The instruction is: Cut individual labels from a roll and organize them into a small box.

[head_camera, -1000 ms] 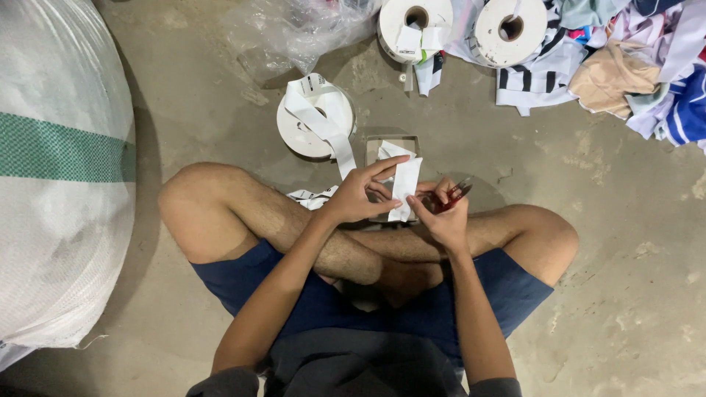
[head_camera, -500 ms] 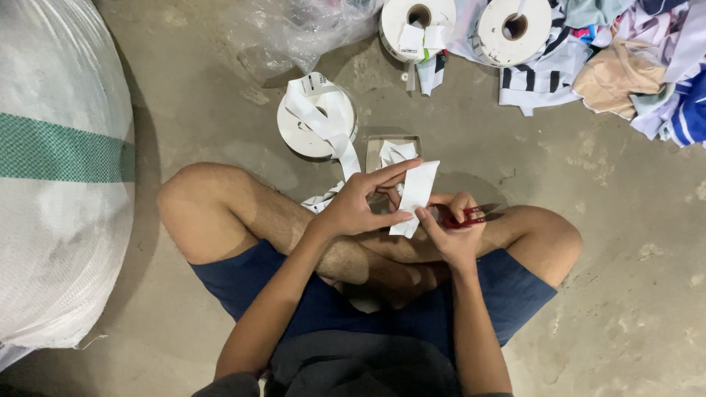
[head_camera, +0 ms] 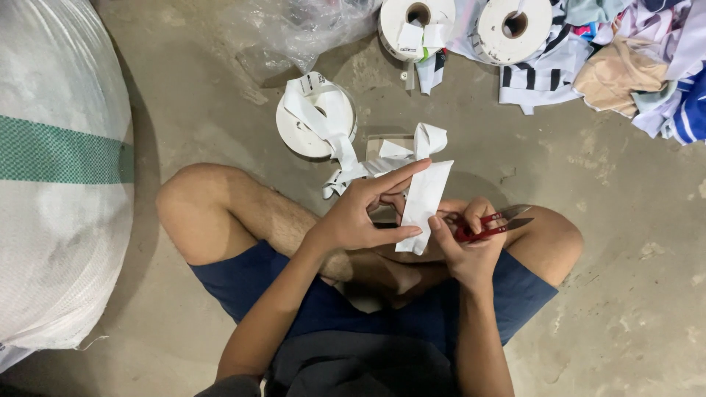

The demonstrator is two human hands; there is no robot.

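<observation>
Left hand grip pinching white label strip; right hand grip clasping red snips, fingertip touching strip.

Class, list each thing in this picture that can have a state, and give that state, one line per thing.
Left hand: holds the white label strip, pinched upright.
Right hand: grips the red thread snips, blades slightly apart.
White tape roll on the floor: partly unwound, its end trailing.
Two white tape rolls at top: lying flat.
Pile of mixed clothes: heaped, crumpled.
</observation>
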